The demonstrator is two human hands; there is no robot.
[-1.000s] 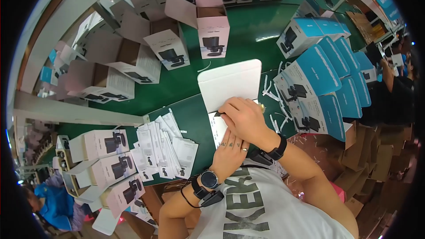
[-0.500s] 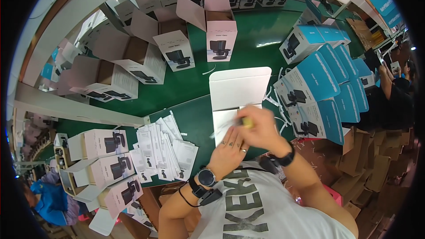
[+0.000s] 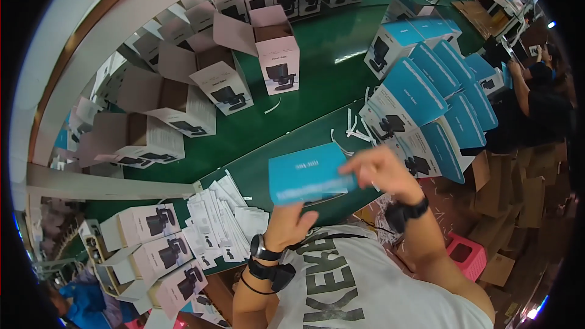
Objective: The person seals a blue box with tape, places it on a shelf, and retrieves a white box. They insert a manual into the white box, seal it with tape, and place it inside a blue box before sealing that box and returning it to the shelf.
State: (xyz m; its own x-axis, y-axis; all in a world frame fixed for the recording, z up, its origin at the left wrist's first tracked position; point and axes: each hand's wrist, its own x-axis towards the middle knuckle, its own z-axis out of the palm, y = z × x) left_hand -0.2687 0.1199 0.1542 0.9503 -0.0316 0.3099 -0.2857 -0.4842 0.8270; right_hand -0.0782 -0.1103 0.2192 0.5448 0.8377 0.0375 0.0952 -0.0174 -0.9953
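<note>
A box (image 3: 309, 170) with a closed teal top lies between my hands at the near edge of the green table. Its near edge is smeared by motion. My left hand (image 3: 291, 228) holds it at the near left corner. The fingers run out of sight under the box, and the thumb sticks out to the side. At the right end of the box, my right hand (image 3: 384, 170) has bent, blurred fingers touching or just over the corner. Whether they grip anything does not show.
Left of the box lie several white leaflets (image 3: 222, 222), beside printed boxes (image 3: 164, 253) on their sides. Open boxes (image 3: 280, 67) stand at the back. Teal-lidded boxes (image 3: 409, 91) are stacked on the right, near white paper strips (image 3: 353, 125). Flattened cartons (image 3: 509, 201) and a pink stool (image 3: 466, 256) are beyond.
The upright white flap has folded down, and the box now shows its teal top. My hands have moved apart to its ends. The yellow-ended tool in my right hand is out of sight.
</note>
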